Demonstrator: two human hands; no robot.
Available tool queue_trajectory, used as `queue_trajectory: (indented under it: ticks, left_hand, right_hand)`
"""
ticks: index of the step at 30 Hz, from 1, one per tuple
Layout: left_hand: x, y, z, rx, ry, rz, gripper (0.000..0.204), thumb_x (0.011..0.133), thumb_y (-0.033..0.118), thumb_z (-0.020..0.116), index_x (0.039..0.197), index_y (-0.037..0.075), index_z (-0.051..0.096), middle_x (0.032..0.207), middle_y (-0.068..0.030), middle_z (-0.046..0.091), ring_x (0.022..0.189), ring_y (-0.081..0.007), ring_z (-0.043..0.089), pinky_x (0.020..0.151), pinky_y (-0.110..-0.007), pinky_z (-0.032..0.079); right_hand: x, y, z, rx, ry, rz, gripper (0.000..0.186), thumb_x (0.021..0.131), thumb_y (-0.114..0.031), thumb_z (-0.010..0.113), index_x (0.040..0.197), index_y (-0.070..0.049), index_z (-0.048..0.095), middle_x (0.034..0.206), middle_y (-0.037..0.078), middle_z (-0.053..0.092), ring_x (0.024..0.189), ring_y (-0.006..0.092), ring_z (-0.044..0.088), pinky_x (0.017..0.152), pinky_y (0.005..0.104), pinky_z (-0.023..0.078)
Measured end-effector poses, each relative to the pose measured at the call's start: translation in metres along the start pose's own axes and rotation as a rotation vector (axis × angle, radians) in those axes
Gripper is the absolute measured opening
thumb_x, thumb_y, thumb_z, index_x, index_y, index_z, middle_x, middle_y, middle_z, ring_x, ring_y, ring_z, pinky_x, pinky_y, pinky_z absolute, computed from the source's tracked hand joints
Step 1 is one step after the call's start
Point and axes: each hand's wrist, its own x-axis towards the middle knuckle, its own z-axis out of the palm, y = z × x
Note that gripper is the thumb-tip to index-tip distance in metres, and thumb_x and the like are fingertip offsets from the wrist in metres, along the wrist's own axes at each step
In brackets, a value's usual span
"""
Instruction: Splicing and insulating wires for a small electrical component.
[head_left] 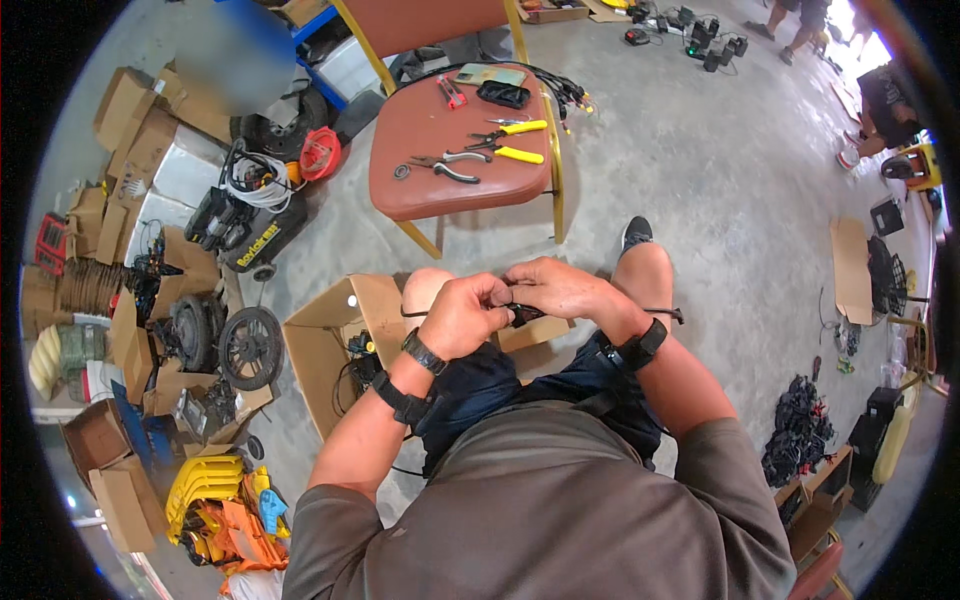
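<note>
black-strapped at both wrists point(625, 318), holding a small dark part point(524, 315) above the lap, between the knees. pinching its left end with thumb and fingertips of the left hand point(465, 312); curling the right hand point(560, 292) over it from the other side, hiding those fingertips, so being unable to tell their grip. showing black cable point(664, 311) beyond the outer side of each hand. facing a brown seat point(415, 122) with two yellow pliers point(520, 156) near its right edge, grey pliers point(437, 163) around its middle, a ring point(396, 174) toward its left edge, a phone point(490, 75) and black pouch point(503, 95) near its far edge, loose cables point(568, 95) at its far right corner. having an open box point(310, 340) just beside the left knee.
</note>
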Motion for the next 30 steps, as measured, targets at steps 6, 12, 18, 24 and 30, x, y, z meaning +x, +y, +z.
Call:
queue_trajectory:
  ticks: [6, 12, 18, 24, 30]
  left_hand:
    - [-0.009, 0.007, 0.002, 0.006, 0.087, 0.021, 0.025, 0.079, -0.007, 0.070, 0.103, -0.001, 0.063, 0.089, -0.0012, 0.064, 0.082, -0.0088, 0.060, 0.076, -0.025, 0.051]
    - [-0.011, 0.000, 0.004, -0.039, 0.149, 0.043, 0.026, 0.081, -0.007, 0.068, 0.106, -0.002, 0.064, 0.094, -0.0041, 0.066, 0.085, -0.0102, 0.062, 0.077, -0.025, 0.052]
    - [-0.006, 0.014, 0.001, 0.245, 0.222, -0.038, 0.016, 0.081, 0.005, 0.073, 0.095, -0.002, 0.068, 0.082, -0.0059, 0.068, 0.079, -0.0122, 0.064, 0.072, -0.027, 0.052]
    - [-0.005, 0.025, 0.000, 0.605, 0.284, 0.223, 0.017, 0.082, 0.018, 0.068, 0.081, 0.001, 0.068, 0.069, -0.0187, 0.064, 0.061, -0.0317, 0.062, 0.059, -0.039, 0.048]
    - [-0.020, 0.001, 0.001, 0.283, 0.238, 0.138, 0.007, 0.082, 0.004, 0.071, 0.082, -0.002, 0.068, 0.067, -0.0073, 0.066, 0.064, -0.0104, 0.060, 0.059, -0.028, 0.050]
  right_hand:
    - [0.006, 0.007, 0.008, 0.228, 0.157, -0.077, 0.033, 0.089, -0.018, 0.057, 0.114, 0.002, 0.065, 0.079, 0.009, 0.067, 0.065, 0.0153, 0.062, 0.061, 0.0314, 0.050]
    - [0.008, 0.010, 0.011, 0.246, 0.225, -0.154, 0.029, 0.087, -0.012, 0.062, 0.112, 0.002, 0.066, 0.085, 0.007, 0.066, 0.073, 0.0134, 0.061, 0.066, 0.0294, 0.050]
    - [0.014, 0.007, 0.006, 0.255, 0.312, -0.165, 0.029, 0.085, -0.008, 0.063, 0.113, 0.001, 0.066, 0.086, 0.006, 0.064, 0.078, 0.0119, 0.060, 0.071, 0.0279, 0.050]
    - [0.006, -0.002, 0.005, 0.012, 0.413, -0.171, 0.037, 0.082, -0.016, 0.065, 0.115, 0.001, 0.064, 0.094, 0.015, 0.068, 0.085, 0.0233, 0.065, 0.077, 0.0363, 0.052]
    - [0.016, 0.013, 0.027, 0.089, 0.247, -0.208, 0.043, 0.084, -0.011, 0.068, 0.124, 0.001, 0.056, 0.085, 0.006, 0.062, 0.076, 0.0131, 0.058, 0.066, 0.0308, 0.050]
